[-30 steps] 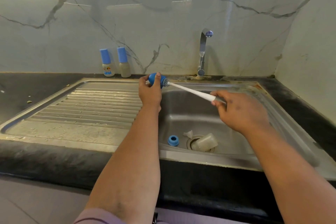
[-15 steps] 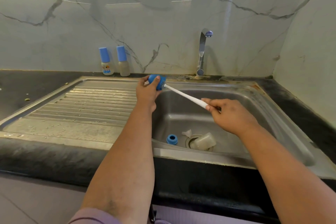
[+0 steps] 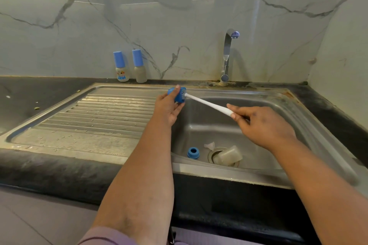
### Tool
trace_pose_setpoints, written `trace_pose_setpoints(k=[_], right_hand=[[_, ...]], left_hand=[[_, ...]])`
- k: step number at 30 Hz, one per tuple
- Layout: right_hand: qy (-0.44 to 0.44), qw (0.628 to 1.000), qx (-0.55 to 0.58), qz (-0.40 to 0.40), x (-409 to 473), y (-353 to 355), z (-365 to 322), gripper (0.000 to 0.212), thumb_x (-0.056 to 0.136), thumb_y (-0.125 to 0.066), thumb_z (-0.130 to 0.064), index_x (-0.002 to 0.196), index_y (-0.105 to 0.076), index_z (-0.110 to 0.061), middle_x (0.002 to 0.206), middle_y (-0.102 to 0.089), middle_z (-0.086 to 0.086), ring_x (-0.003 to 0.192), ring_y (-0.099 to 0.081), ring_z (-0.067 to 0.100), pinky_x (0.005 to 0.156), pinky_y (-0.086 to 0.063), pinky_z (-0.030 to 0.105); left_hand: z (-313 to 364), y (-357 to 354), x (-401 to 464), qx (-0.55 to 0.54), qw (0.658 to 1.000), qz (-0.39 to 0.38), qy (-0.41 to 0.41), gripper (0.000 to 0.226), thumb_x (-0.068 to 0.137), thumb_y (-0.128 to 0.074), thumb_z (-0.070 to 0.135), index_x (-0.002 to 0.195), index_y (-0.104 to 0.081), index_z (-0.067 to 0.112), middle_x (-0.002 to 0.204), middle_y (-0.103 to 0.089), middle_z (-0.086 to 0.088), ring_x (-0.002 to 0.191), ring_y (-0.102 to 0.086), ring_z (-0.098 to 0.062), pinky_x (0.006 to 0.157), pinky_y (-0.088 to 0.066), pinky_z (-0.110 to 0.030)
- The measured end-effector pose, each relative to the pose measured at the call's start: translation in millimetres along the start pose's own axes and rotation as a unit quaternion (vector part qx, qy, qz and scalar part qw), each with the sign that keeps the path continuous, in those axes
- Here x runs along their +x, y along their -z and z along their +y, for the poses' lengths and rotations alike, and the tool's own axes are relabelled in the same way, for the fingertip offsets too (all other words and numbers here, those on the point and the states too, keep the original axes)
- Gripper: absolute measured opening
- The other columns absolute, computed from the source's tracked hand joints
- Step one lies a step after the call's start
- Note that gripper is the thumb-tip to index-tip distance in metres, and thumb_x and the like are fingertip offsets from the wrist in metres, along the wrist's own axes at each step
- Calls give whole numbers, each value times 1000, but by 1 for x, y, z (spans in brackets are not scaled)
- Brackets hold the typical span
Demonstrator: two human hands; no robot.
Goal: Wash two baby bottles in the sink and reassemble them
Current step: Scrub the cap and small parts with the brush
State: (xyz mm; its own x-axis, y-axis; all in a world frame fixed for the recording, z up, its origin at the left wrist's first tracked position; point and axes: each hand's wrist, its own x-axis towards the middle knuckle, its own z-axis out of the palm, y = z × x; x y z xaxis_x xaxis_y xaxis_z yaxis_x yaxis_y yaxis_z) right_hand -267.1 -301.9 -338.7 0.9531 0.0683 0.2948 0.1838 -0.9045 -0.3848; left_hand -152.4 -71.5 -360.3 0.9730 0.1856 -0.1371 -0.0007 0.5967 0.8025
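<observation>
My left hand (image 3: 168,108) grips a blue bottle cap (image 3: 177,95) above the left rim of the sink basin (image 3: 278,117). My right hand (image 3: 260,125) pinches the white handle of a bottle brush (image 3: 209,104), whose bristle end sits inside the cap's mouth. On the basin floor lie a blue screw ring (image 3: 193,152), a clear nipple (image 3: 210,146) and a clear bottle body (image 3: 228,155) on its side over the drain. Two assembled baby bottles, one with a printed label (image 3: 121,66) and one plain (image 3: 139,66), stand upright with blue caps against the wall.
A wet ribbed steel drainboard (image 3: 95,115) lies left of the basin. The tap (image 3: 227,55) stands at the back, with no water visible from it. Dark stone counter (image 3: 39,89) surrounds the sink; marble walls close in at the back and right.
My right hand has drawn a little back and down with the brush handle. The cap has turned slightly in my left hand. The view has shifted a bit.
</observation>
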Motion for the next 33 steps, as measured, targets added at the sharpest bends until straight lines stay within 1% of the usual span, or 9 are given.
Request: trace_pose_setpoints(k=[2, 5, 9, 13, 16, 20, 23, 29, 33], right_hand=[[-7, 998, -63, 8, 1, 0, -2, 33, 99, -41, -48, 131, -49, -54, 72, -54, -17, 59, -54, 8, 47, -41, 27], [-29, 993, 74, -90, 4, -1, -3, 32, 99, -48, -39, 129, -58, -40, 72, -53, -20, 57, -51, 6, 50, -37, 20], [-110, 933, 289, -184, 5, 14, 18, 25, 98, -55, -31, 120, -65, -33, 59, -50, 2, 42, -37, 9, 40, -31, 21], [-123, 910, 339, -204, 4, 15, 31, 26, 96, -57, -27, 120, -66, -31, 58, -49, 4, 40, -34, 9, 38, -29, 20], [-92, 939, 258, -206, 7, 8, 29, 27, 95, -59, -29, 121, -64, -37, 59, -51, 2, 46, -40, 10, 43, -34, 23], [-52, 984, 55, -162, 11, 13, 33, 29, 93, -62, -35, 121, -64, -40, 72, -63, -13, 64, -54, 7, 62, -43, 22], [-44, 993, -41, -105, 11, 12, 32, 32, 93, -58, -43, 125, -60, -46, 102, -67, -14, 81, -57, 6, 77, -51, 29], [-73, 962, 155, -213, 6, 12, 32, 31, 93, -62, -32, 124, -63, -38, 68, -59, 0, 58, -48, 13, 52, -39, 25], [-130, 967, 187, -115, 13, 22, 56, 32, 96, -57, -34, 128, -61, -33, 71, -61, 4, 56, -47, 14, 50, -37, 24]], left_hand=[[-6, -3, 3, 131, 988, 53, -55, 49, 79, -80, 21, 116, -50, 11, 119, -58, -14, 104, -65, -27, 81, -59, -34], [-7, -5, 5, 203, 970, 59, -121, 43, 79, -80, 20, 110, -51, 15, 114, -58, -11, 102, -65, -27, 82, -59, -35], [-3, -1, -2, 81, 995, -58, -24, 24, 89, -68, 15, 107, -52, 11, 112, -62, -15, 100, -66, -28, 83, -57, -34], [-1, -1, -11, -16, 996, -68, 61, 21, 94, -62, 21, 107, -56, 6, 102, -63, -17, 94, -65, -25, 82, -56, -32], [-12, 0, -9, 148, 989, -2, 28, 27, 92, -65, 22, 110, -51, 7, 111, -59, -17, 98, -64, -27, 84, -58, -37], [-24, -2, -2, 493, 856, 73, -133, 47, 79, -79, 31, 108, -46, 15, 106, -55, -9, 96, -59, -23, 87, -55, -41], [-25, -6, -1, 540, 821, 94, -157, 51, 75, -81, 33, 105, -44, 16, 103, -55, -8, 95, -57, -23, 86, -53, -39], [-26, 2, 2, 346, 916, 159, -127, 46, 84, -74, 36, 105, -40, 14, 107, -53, -10, 96, -58, -24, 85, -54, -38], [-33, -2, -1, 369, 916, 93, -125, 47, 85, -74, 28, 113, -39, 13, 112, -52, -10, 95, -53, -20, 84, -49, -32]])
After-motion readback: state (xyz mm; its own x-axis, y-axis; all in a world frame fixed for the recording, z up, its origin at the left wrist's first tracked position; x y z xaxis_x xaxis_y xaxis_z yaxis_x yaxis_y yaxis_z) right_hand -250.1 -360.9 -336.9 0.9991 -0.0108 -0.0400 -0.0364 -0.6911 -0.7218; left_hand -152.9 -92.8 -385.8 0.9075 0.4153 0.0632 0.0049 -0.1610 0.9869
